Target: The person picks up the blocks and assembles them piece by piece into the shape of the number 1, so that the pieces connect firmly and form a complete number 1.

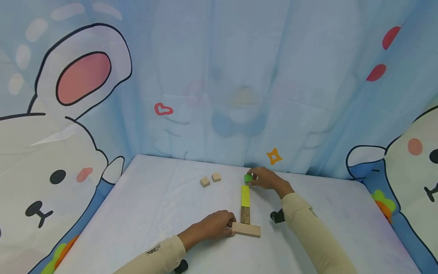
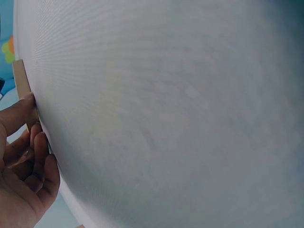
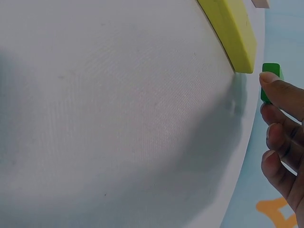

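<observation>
Left grip (image 1: pixel 215 225) pinches wooden plank (image 1: pixel 247 230), long axis left-right; right grip (image 1: pixel 265 178) pinches green block (image 1: pixel 247 178); only head view shows brown block (image 1: pixel 245 215)

Curtained-off workspace, premises indeterminate: pale-blue curtains (image 1: pixel 191 57) printed with cartoon animals, at frame left (image 1: pixel 68 152) and right (image 1: pixel 407 171), surround a white table (image 1: pixel 362 220).

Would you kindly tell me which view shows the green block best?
The right wrist view: the green block appears largest there, though partly covered. The head view shows it small, in the right hand; the left wrist view doesn't show it.
</observation>
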A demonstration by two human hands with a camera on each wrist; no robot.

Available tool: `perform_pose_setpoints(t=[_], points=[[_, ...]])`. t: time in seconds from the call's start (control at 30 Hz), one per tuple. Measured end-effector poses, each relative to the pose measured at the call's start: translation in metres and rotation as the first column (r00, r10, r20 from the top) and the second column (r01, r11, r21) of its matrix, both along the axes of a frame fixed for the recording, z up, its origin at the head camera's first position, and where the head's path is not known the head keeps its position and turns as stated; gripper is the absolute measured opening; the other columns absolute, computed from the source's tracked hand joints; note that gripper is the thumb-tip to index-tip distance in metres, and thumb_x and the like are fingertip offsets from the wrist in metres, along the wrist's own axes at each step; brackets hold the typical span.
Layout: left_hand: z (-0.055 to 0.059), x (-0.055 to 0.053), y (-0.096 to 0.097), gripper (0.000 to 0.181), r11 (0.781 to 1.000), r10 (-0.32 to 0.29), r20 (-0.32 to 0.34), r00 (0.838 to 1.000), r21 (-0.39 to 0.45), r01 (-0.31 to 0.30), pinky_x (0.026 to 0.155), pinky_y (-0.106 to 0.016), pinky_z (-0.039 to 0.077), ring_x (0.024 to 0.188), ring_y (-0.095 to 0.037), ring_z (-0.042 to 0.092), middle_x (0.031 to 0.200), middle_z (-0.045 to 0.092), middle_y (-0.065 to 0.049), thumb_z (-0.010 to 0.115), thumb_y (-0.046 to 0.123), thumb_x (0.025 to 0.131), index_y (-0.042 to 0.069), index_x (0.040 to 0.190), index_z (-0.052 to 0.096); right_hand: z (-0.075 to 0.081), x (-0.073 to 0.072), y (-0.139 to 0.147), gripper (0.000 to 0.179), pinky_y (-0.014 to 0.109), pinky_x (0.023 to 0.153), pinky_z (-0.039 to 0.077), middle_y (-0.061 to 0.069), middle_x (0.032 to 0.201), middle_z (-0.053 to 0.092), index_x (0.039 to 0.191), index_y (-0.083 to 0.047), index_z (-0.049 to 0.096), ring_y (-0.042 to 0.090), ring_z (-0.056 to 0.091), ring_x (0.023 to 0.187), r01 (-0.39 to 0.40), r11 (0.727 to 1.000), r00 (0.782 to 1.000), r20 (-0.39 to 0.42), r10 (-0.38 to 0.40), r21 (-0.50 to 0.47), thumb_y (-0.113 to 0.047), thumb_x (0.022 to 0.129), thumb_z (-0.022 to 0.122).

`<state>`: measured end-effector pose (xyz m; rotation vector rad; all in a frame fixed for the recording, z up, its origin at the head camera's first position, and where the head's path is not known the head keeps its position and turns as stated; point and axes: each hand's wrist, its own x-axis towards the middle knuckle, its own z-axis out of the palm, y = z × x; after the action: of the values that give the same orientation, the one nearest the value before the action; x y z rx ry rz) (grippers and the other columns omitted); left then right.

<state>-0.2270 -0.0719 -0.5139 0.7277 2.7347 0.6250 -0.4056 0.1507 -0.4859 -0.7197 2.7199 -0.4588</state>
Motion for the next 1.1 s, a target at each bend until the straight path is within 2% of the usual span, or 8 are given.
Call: perform_pose_setpoints(t=[0.4,0.8,1.1], points=[[-0.001,0.000,0.000,0.035,1.000,0.007,0.005,1.000,-0.003,-0.007,0.069,-0.018,0.046,0.074,0.000,0.049,0.087,0.059,0.010,0.078,0.025,0.089,0.011,0.119,0.067,-0.007,-0.002,0.007,0.040,0.041,0.086,0.052,0.008,0.105,0.067,0.130,-0.007,0.063,0.020,0.060,0.095,-0.004,1.000,1.000,-0.002,0.005,0.010,-0.019,0.093,0.072],[-0.001,0.001,0.000,0.035,1.000,0.010,0.006,1.000,-0.002,-0.010,0.070,-0.018,0.046,0.075,0.000,0.049,0.087,0.059,0.010,0.078,0.025,0.089,0.011,0.119,0.068,-0.017,-0.004,0.009,0.039,0.043,0.087,0.051,0.005,0.102,0.066,0.128,-0.009,0.065,0.020,0.058,0.092,0.014,0.999,1.000,0.006,-0.015,0.036,-0.021,0.092,0.074],[0.000,0.001,0.001,0.034,1.000,0.014,0.012,1.000,0.001,-0.014,0.069,-0.018,0.046,0.074,0.000,0.049,0.087,0.058,0.010,0.078,0.024,0.089,0.011,0.118,0.068,-0.018,-0.002,0.009,0.038,0.043,0.085,0.052,0.005,0.099,0.066,0.127,-0.009,0.066,0.020,0.059,0.090,0.003,1.000,1.000,0.001,-0.003,0.022,-0.021,0.092,0.074]])
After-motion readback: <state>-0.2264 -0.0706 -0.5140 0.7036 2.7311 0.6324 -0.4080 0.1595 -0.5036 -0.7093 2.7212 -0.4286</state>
